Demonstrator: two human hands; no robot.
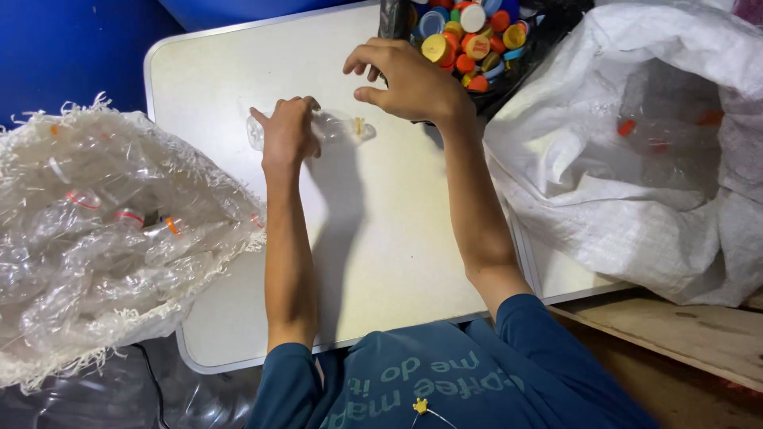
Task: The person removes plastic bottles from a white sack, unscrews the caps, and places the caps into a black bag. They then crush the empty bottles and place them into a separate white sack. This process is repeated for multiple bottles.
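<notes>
Two sacks flank the white table (238,71): at nine o'clock an open-mesh sack (48,318) of crushed clear bottles, at three o'clock a white woven sack (620,206) of bottles, while a black bag (548,32) of coloured caps (469,40) sits at twelve, the left hand (288,131) gripping a clear bottle (342,127) and the right hand (409,79) hovering with fingers loosely curled, holding nothing.

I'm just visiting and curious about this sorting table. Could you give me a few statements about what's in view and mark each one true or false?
1. The left hand presses a crushed clear plastic bottle against the white table. True.
2. The right hand holds a red cap. False: it hovers with fingers loosely curled and nothing visible in them.
3. The black bag of colourful plastic caps lies at the table's far edge. True.
4. The frayed woven sack of clear bottles sits on the person's right. False: it is on the left.
5. The bottle has a blue neck ring. False: the ring is yellow.
</notes>
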